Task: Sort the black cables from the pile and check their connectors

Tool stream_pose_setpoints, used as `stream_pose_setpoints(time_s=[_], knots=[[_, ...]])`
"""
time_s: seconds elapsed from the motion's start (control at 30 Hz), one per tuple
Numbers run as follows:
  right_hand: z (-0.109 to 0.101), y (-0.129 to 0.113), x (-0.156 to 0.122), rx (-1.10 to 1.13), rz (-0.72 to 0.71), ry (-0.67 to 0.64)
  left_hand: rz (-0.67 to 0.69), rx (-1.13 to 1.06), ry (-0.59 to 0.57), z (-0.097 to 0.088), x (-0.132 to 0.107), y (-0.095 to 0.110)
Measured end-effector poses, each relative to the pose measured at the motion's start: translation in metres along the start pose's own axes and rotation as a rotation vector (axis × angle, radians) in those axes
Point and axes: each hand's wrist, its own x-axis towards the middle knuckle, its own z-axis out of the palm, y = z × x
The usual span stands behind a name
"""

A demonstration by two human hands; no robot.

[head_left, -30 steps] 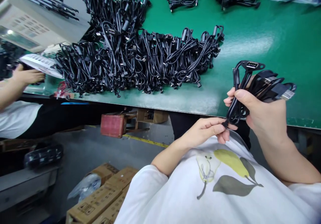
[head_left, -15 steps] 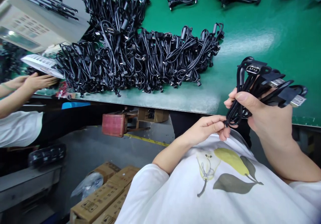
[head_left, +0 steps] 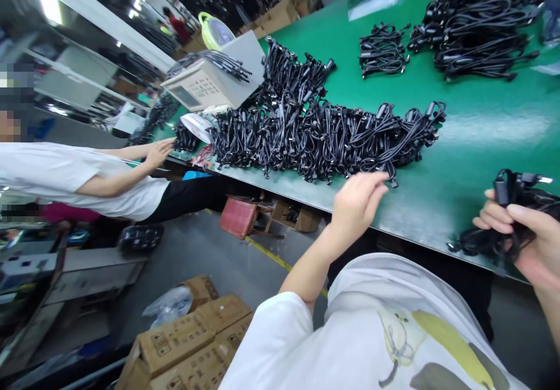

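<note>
My right hand (head_left: 534, 232) is closed around a bundle of black cables (head_left: 503, 244) at the right, by the front edge of the green table; its USB plugs and a dark cable block stick out past my fingers. My left hand (head_left: 356, 203) reaches over the table edge with its fingers stretched out and the thumb a little apart. Its fingertips are close to the right end of a long heap of bundled black cables (head_left: 315, 139). Whether they touch a cable there, I cannot tell.
More cable bundles lie at the back (head_left: 382, 52) and back right (head_left: 476, 23) of the green table (head_left: 481, 116). A beige instrument (head_left: 201, 87) stands at the left. A co-worker's hands (head_left: 160, 154) work beyond it. A red stool (head_left: 238, 216) and cardboard boxes (head_left: 192, 331) are below.
My left hand has let go of the bundle and moved to the heap's right end. My right hand keeps the cables, now lower and further right in view. The camera view has swung.
</note>
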Motion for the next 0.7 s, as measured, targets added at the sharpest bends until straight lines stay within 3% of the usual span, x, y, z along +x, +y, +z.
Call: stream_pose_setpoints(time_s=[0.07,0.17,0.23,0.27,0.33,0.4,0.5,0.6,0.7], knots=[[0.0,0.002,0.005,0.018,0.013,0.007,0.052,0.286,0.084,-0.001,0.04,-0.014],[0.005,0.003,0.001,-0.019,0.003,-0.021,0.003,0.575,-0.066,0.007,0.096,-0.032],[0.005,0.002,-0.007,-0.064,-0.016,-0.042,-0.031,0.573,-0.155,0.01,0.118,-0.036],[0.003,0.001,-0.011,-0.094,-0.02,-0.05,-0.037,0.501,-0.13,0.009,0.121,-0.034],[0.001,0.001,-0.02,-0.143,-0.025,-0.064,-0.057,0.209,0.004,0.003,0.112,-0.024],[0.002,0.001,-0.027,-0.147,-0.024,-0.077,-0.13,-0.248,0.08,-0.003,0.089,-0.006],[0.018,0.004,-0.034,-0.112,-0.056,-0.147,-0.329,-0.849,-0.055,0.0,0.044,0.024],[0.041,0.008,-0.039,-0.277,-0.117,-0.234,-0.503,-1.065,-0.179,0.02,0.007,0.044],[0.055,0.012,-0.044,-0.5,-0.172,-0.192,-0.635,-1.112,-0.192,0.036,-0.013,0.046]])
